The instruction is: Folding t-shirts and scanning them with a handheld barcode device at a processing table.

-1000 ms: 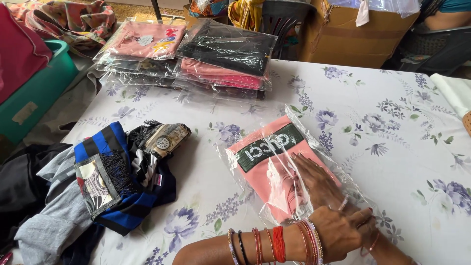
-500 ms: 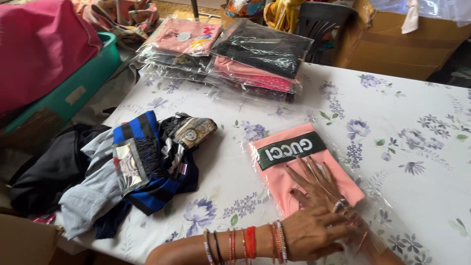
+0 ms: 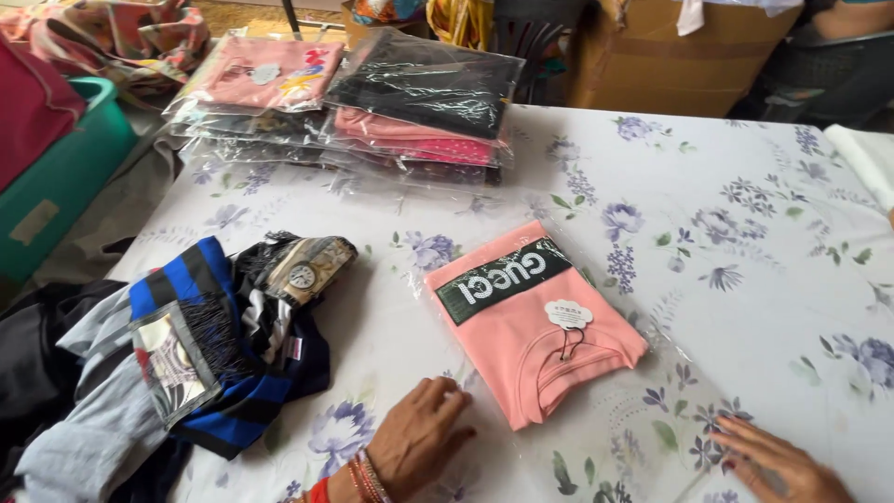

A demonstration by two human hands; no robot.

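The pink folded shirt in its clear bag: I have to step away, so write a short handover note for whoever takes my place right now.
Left hand: open, flat on the floral tablecloth, at the near-left edge of the clear bag; no grip on anything.
Right hand: open, fingers spread, resting near the bag's near-right corner.
Pink folded shirt: lies inside the bag at table centre, tag on top, dark band across it.
Done: shirt folded and in the bag; bagged stack at the far side.
Left: bag's open end looks unsealed; loose clothes pile at left is unbagged.
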